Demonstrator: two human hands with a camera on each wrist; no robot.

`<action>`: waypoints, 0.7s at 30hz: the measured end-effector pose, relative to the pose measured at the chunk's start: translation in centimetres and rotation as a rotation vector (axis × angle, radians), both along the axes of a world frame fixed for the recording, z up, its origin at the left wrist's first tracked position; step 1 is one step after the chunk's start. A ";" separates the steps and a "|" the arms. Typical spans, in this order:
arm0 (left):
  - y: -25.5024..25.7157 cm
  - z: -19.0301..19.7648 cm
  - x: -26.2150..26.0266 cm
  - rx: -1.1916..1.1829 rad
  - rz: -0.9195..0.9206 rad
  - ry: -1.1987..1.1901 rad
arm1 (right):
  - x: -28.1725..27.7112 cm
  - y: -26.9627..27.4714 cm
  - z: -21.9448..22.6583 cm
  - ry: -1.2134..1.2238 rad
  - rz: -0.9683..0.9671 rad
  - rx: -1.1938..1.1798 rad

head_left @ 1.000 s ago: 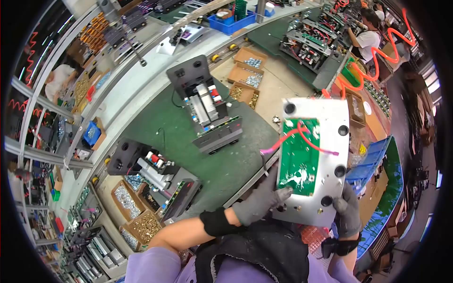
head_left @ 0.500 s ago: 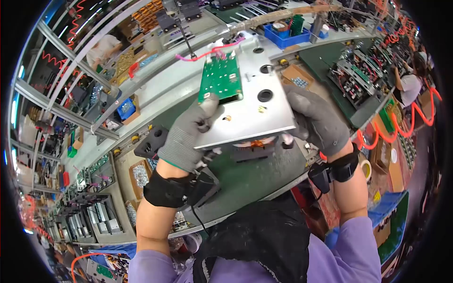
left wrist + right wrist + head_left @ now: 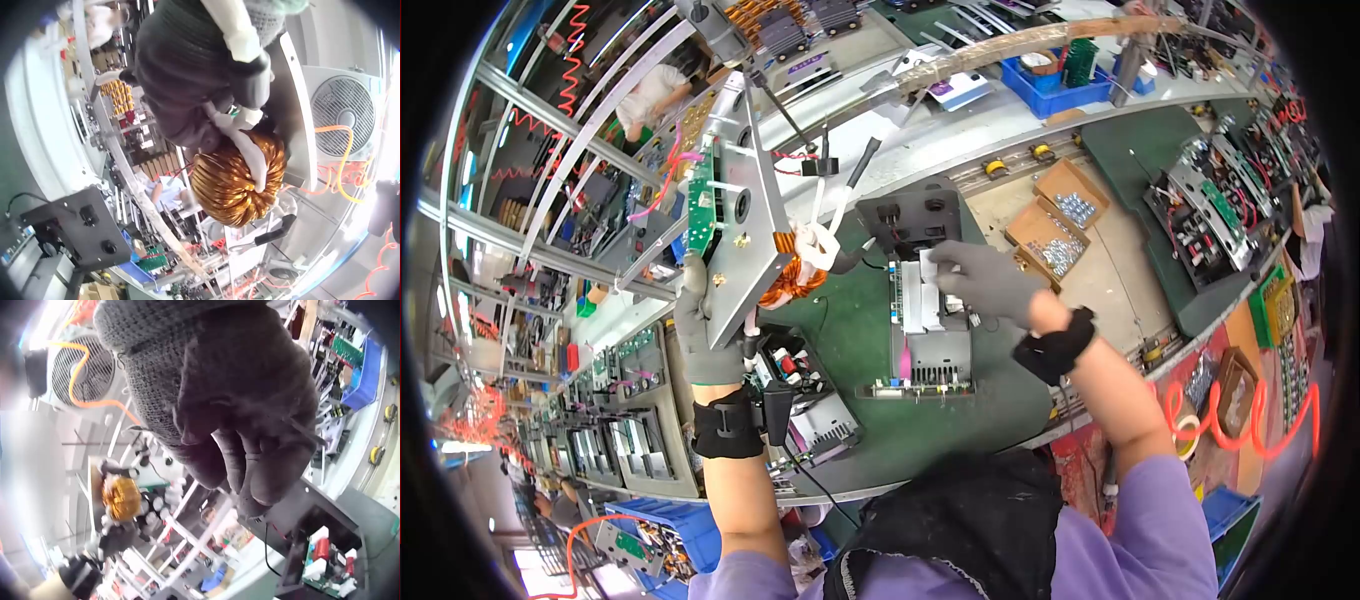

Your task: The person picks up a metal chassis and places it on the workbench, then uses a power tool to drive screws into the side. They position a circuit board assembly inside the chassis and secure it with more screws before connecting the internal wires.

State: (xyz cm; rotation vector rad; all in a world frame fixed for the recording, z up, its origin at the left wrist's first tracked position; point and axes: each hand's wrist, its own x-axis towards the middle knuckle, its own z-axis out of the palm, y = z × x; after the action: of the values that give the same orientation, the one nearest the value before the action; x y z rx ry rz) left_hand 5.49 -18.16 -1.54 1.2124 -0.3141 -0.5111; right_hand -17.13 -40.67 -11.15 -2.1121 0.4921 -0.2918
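My gloved left hand (image 3: 695,325) grips the lower edge of a white metal panel (image 3: 752,215), tilted steeply on the left. A green circuit board (image 3: 702,195) with pink-red wires sits on its left face. From the other face protrude a copper-wound coil (image 3: 237,178) and white-sleeved leads (image 3: 820,245). My gloved right hand (image 3: 990,280), apart from the panel, hovers over an open black device chassis (image 3: 940,355), beside its pale metal blocks (image 3: 915,300). The right wrist view shows its fingers (image 3: 272,478) loosely bent, with nothing visible between them.
A second open chassis (image 3: 800,390) stands left on the green bench mat (image 3: 850,460). Cardboard boxes of screws (image 3: 1040,235) lie at the right. Behind runs a rail with a blue bin (image 3: 1050,90). An orange coiled hose (image 3: 1240,430) hangs at right.
The panel has moved from the right side to the left, turning from face-up to nearly on edge. My right hand has let go of it and moved to the middle chassis.
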 end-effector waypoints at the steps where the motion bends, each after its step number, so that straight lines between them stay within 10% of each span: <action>1: 0.3 0.0 0.2 0.002 0.019 -0.003 | 2.5 -0.2 -0.8 0.041 0.003 -0.086; 9: -1.5 0.1 -0.8 0.074 0.092 0.042 | 11.9 2.7 -7.8 0.222 0.144 -0.867; 11: -3.1 0.1 -1.7 0.056 0.218 0.243 | 11.9 1.4 -6.7 0.382 0.670 -0.816; 13: -0.3 -3.2 0.8 0.088 -0.153 0.081 | 11.5 -0.1 -6.4 0.294 0.673 -0.662; 19: 1.0 -8.8 2.4 0.161 -0.268 0.229 | 5.0 -2.5 -4.2 -0.132 0.261 0.774; 21: -0.2 -8.0 0.5 0.191 -0.319 0.270 | 1.3 -2.0 -0.9 -0.165 0.217 0.796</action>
State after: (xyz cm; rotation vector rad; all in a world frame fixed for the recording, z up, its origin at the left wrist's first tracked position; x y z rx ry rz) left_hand 5.97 -18.36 -9.58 1.2652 -0.2314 -0.9907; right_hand -15.85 -42.72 -12.04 -1.3343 0.2184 -0.1108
